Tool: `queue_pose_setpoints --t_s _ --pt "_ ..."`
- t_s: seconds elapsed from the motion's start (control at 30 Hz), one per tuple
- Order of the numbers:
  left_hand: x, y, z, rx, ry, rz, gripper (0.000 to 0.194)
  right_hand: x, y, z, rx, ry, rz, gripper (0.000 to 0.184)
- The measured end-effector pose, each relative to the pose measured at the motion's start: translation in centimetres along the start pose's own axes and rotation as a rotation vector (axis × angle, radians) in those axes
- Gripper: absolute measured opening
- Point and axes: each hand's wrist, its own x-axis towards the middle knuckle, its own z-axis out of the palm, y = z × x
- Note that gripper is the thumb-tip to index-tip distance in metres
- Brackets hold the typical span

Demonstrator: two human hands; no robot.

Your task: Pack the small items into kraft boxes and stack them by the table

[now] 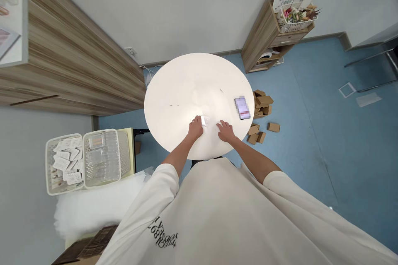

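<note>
On the round white table [174, 87], my left hand [195, 128] rests palm down with its fingers close together. A small white card-like piece [203, 120] lies at its thumb side, its left edge held at the fingertips. Something clear seems to reach from the piece to the right, too faint to make out. To the right of it my right hand [226, 131] touches the tabletop with its fingers apart and nothing in them. A phone [242, 107] with a blurred lilac screen lies further right, near the table's edge.
Small brown boxes [273, 127] lie on the floor right of the table. At left, a white basket [49, 165] holds many cards, beside a clear-lidded bin [118, 153]. A wooden cabinet [258, 37] stands behind right, bearing a basket of dried flowers [297, 27].
</note>
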Motion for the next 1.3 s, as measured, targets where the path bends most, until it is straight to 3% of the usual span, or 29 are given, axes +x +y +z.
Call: queue_pose_setpoints --t_s 0.23,0.33,0.43,0.6,0.7,0.8,0.93,1.0,1.13,1.3 --pt "1.5 0.4 0.1 0.068 -0.004 0.153 0.076 -0.9 1.1 0.2 -0.019 -0.018 0.069 0.066" --pt "1.9 0.8 0.1 0.068 -0.033 0.206 0.078 -0.9 1.0 0.1 -0.019 -0.026 0.078 0.054" --pt "1.5 0.9 0.1 0.081 -0.018 0.205 0.074 -0.7 0.4 -0.1 0.005 0.007 0.123 0.047" --pt "0.0 0.2 0.1 0.095 0.005 0.104 0.061 0.2 -1.0 -0.3 -0.002 0.018 0.172 0.067" --pt "-0.6 0.0 -0.6 -0.008 -0.005 -0.056 0.058 0.5 -1.7 -0.1 -0.072 -0.018 0.152 0.078" --pt "-0.6 0.8 -1.8 -0.167 0.082 -0.143 0.059 0.4 -1.9 0.3 -0.156 -0.035 0.14 0.081" --pt "0.2 3.7 -2.9 -0.371 0.181 0.055 0.067 -0.3 -1.7 0.9 -0.211 -0.04 0.102 0.083" --pt "0.6 5.5 -2.8 -0.46 0.136 0.114 0.068 -0.7 -1.8 1.2 -0.215 -0.043 0.067 0.078" --pt "1.2 7.8 -1.7 -0.556 -0.026 0.093 0.072 -1.5 -3.0 2.3 -0.198 -0.084 -0.034 0.063" --pt "1.2 7.6 -0.8 -0.554 -0.09 0.093 0.073 -1.9 -4.9 4.1 -0.181 -0.085 -0.05 0.07"
